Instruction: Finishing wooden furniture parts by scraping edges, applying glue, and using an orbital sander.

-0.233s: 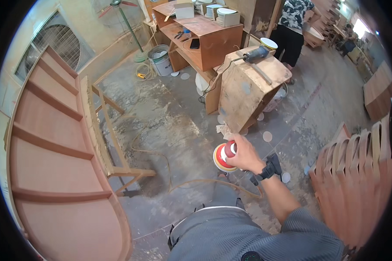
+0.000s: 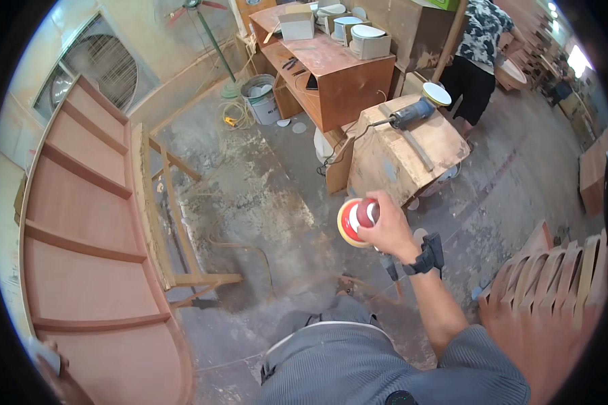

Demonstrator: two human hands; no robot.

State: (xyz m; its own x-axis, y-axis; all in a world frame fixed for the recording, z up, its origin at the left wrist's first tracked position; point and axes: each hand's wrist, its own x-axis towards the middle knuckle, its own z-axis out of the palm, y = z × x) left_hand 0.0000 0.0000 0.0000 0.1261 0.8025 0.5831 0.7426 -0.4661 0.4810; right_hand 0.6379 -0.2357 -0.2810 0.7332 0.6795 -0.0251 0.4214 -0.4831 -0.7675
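My right hand (image 2: 392,233) is closed around a red and white orbital sander (image 2: 349,223) with a yellowish round pad, held in the air above the floor. A black band is strapped on that wrist. To my left lies a long curved wooden panel (image 2: 88,233) with several cross ribs, beside a rough wooden stand (image 2: 182,278). My left hand (image 2: 57,381) shows only in part at the panel's outer rim, low at the left edge of the picture. Near its fingers is a greyish flat piece (image 2: 39,349); whether they grip it is too blurred to tell.
A power tool (image 2: 412,113) lies on a wooden box (image 2: 375,162) ahead. Behind it stand a brown cabinet (image 2: 355,81), a bucket (image 2: 262,108) and another person (image 2: 476,61). Stacked curved wooden parts (image 2: 540,290) fill the right side. A hose (image 2: 267,263) trails across the floor.
My left hand has come into view at the lower left. The whole view has shifted slightly; my right hand still holds the sander, now a little higher and further right.
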